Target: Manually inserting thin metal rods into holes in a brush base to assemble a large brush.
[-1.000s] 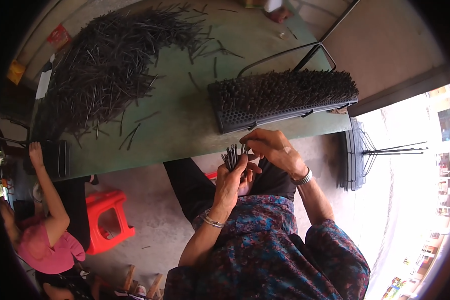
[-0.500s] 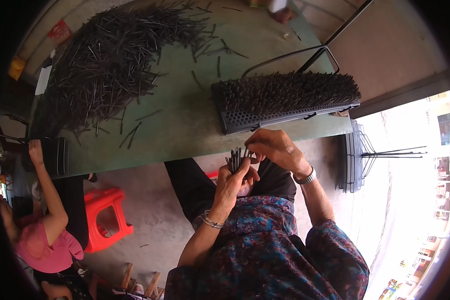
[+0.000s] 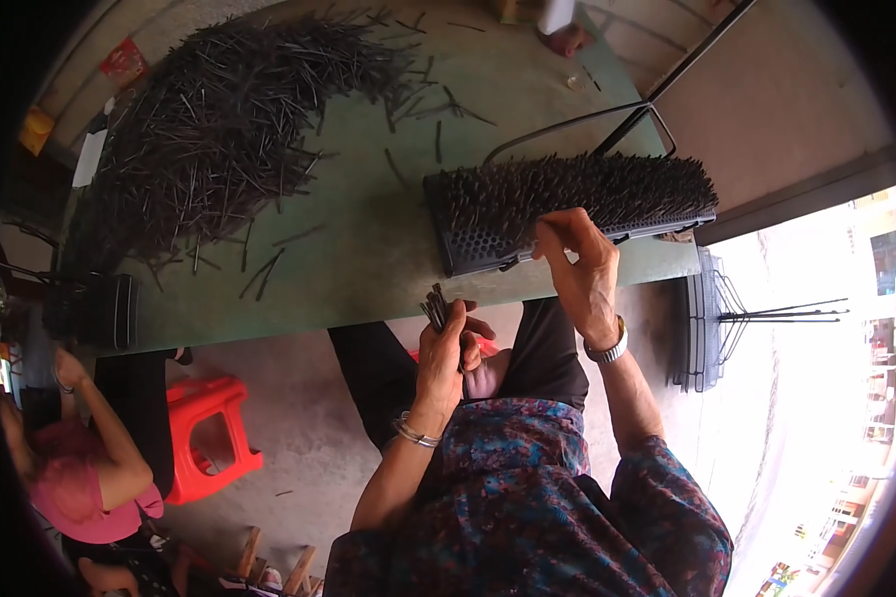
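Above my lap, my left hand (image 3: 445, 360) is closed around a small bunch of thin dark strips (image 3: 435, 306), whose tips stick up past the thumb. My right hand (image 3: 587, 264) is pinched at the front edge of a dark perforated rack (image 3: 470, 251) at the table's near right. Whatever its fingertips hold is too small to make out. Dense upright strips (image 3: 577, 184) fill most of the rack's top, while a band of bare holes shows along its front left.
A large heap of loose dark strips (image 3: 219, 129) covers the left of the green table (image 3: 358, 249). At lower left a co-worker in pink (image 3: 95, 468) sits by a red stool (image 3: 209, 438). More racks (image 3: 702, 318) stand at the right.
My right hand has moved away from the left, up and right to the rack. The left hand has dropped slightly leftward with its bunch. The co-worker's hand has moved down from the table edge.
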{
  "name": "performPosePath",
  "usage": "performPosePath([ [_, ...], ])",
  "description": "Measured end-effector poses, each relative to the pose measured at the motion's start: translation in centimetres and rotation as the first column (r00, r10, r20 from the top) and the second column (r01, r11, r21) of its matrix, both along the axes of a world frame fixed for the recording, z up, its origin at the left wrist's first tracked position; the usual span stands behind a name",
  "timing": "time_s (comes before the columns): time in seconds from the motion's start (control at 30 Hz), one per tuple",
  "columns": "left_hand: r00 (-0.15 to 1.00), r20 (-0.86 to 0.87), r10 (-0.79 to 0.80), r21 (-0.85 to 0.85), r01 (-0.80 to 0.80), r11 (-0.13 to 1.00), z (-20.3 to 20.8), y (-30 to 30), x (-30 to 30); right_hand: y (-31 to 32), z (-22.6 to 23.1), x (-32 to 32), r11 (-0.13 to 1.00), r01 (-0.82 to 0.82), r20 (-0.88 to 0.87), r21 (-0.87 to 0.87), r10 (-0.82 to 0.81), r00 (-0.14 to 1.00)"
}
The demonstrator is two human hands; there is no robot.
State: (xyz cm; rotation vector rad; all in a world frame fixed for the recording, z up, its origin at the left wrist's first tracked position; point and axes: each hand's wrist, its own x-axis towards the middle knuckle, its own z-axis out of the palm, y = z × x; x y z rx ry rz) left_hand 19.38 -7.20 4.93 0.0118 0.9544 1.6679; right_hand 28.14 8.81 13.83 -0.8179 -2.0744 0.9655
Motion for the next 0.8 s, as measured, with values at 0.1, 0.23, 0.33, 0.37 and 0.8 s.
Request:
performPosePath([
  [0.1,0.999,0.018,0.048,-0.079,-0.047,0.996,0.0,0.6,1.1,0.8,-1.5,-1.0,0.981,0.091,-0.057,0.171,-0.082,0.995],
  [0.23,0.984,0.164,0.071,-0.026,-0.068,0.997,0.2,0.8,1.4,1.3,-2.8,-1.7,0.952,0.111,-0.052,0.284,-0.101,0.994],
  [0.33,0.983,0.176,0.048,0.009,-0.051,0.999,-0.2,0.6,1.4,1.3,-3.0,-1.9,0.932,0.106,-0.027,0.346,-0.103,0.994],
  [0.37,0.985,0.171,0.03,0.017,-0.033,0.999,-0.4,0.5,1.4,1.3,-2.9,-1.9,0.941,0.1,-0.019,0.323,-0.1,0.995],
  [0.8,0.988,0.152,-0.017,0.071,0.006,0.997,-0.3,-0.2,1.3,2.4,-2.6,-1.4,0.947,0.001,0.1,0.321,-0.035,0.994],
])
